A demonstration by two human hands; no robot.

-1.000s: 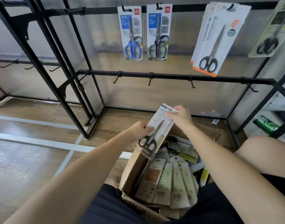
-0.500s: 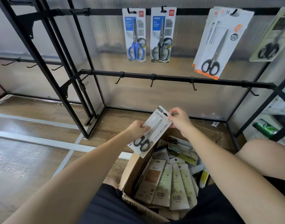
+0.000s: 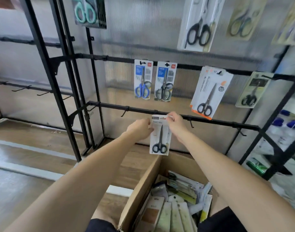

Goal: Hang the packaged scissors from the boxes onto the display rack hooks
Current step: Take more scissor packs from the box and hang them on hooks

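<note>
Both hands are lifting the white card-backed pack of black-handled scissors (image 3: 160, 134) out of the brown cardboard box (image 3: 140, 186), turning it upright and bringing its top against the lower black metal rail (image 3: 210, 118); the left hand (image 3: 141, 128) and right hand (image 3: 176, 121) are reaching further forward.

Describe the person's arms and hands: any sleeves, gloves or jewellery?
Both forearms are bare, with no sleeves in view. The left hand and right hand wear no gloves, and no watch, bracelet or ring shows. The only clothing visible is dark fabric at the bottom edge, likely shorts.

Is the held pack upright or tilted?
Upright: the pack hangs vertically, handles down, top edge at the rail, gripped by both hands.
</note>
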